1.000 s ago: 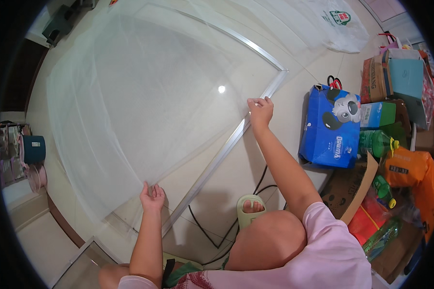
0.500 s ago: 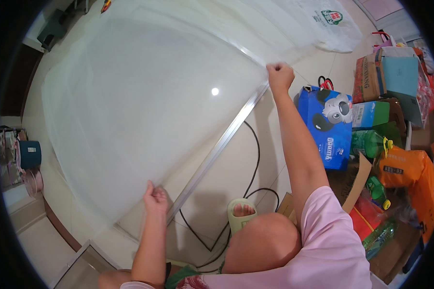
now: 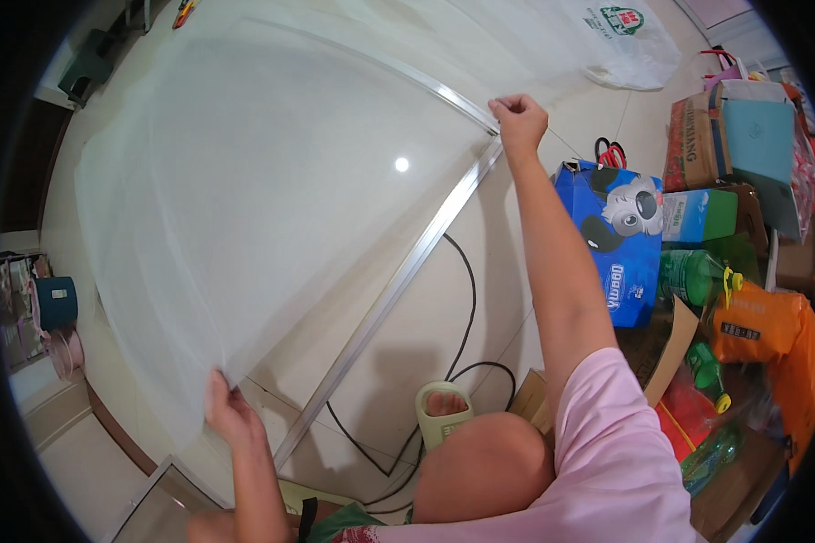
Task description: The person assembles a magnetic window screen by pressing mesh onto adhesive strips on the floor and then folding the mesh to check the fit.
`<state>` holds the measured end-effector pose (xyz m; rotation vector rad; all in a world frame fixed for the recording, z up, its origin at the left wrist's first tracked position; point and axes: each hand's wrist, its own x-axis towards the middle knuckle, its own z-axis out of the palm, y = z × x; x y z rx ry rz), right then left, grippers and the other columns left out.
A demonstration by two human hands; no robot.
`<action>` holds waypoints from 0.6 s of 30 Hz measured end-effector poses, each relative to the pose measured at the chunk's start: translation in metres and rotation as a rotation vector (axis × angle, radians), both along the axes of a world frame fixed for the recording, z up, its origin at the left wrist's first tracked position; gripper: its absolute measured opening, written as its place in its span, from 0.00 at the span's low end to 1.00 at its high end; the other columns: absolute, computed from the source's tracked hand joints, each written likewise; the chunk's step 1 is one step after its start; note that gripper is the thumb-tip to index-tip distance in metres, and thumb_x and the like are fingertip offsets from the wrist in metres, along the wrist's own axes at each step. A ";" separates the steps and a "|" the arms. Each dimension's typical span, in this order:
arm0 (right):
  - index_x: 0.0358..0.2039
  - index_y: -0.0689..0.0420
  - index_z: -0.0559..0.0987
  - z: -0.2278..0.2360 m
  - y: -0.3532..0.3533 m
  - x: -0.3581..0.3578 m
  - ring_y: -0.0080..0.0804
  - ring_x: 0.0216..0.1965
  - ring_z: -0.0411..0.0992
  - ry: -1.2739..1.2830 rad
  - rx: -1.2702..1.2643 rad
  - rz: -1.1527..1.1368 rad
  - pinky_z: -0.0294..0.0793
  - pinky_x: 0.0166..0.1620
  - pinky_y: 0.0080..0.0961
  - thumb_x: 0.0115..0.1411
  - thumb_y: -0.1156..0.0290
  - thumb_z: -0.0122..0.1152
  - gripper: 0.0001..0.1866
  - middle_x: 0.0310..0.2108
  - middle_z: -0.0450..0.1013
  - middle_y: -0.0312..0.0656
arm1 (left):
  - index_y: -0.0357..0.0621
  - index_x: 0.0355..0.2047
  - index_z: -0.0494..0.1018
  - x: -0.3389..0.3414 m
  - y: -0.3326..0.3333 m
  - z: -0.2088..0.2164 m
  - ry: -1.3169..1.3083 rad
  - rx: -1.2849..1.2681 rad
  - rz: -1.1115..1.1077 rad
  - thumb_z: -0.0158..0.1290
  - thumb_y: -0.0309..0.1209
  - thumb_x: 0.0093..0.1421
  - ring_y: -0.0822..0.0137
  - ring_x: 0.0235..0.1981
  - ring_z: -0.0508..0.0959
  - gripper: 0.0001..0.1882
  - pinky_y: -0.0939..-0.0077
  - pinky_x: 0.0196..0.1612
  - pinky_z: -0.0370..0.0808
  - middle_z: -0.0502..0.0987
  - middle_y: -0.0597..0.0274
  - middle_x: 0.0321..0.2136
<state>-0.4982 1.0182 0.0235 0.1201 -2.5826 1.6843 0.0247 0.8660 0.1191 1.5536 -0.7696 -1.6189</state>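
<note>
A large translucent white sheet [image 3: 272,181] spreads over a silver metal frame [image 3: 407,258] lying on the tiled floor. At the sheet's near left edge, my left hand [image 3: 233,414] pinches the sheet between thumb and fingers. My right hand [image 3: 522,124] is closed at the frame's far right corner, thumb and fingers pressed together on the sheet's corner there. Between my hands the sheet's edge runs slack and slanting, inside the near bar, which lies bare. The frame's left part shows only dimly through the sheet.
Right of the frame stand a blue box [image 3: 614,244], red-handled scissors [image 3: 611,156], green bottles [image 3: 693,276] and an orange bag [image 3: 761,326]. A black cable [image 3: 469,299] loops near my sandalled foot. A white plastic bag [image 3: 638,54] lies far right, a utility knife [image 3: 183,13] far left.
My left hand has moved left and a little down, drawing the sheet's near edge off the near bar. My right hand has risen slightly at the corner.
</note>
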 end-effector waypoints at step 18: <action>0.31 0.63 0.67 -0.060 0.039 -0.011 0.25 0.18 0.66 -0.267 -0.219 -0.039 0.67 0.21 0.21 0.42 0.77 0.67 0.17 0.19 0.68 0.39 | 0.37 0.39 0.68 -0.048 0.109 -0.074 0.076 0.717 -0.245 0.51 0.30 0.55 0.70 0.37 0.72 0.13 0.82 0.40 0.70 0.73 0.61 0.35</action>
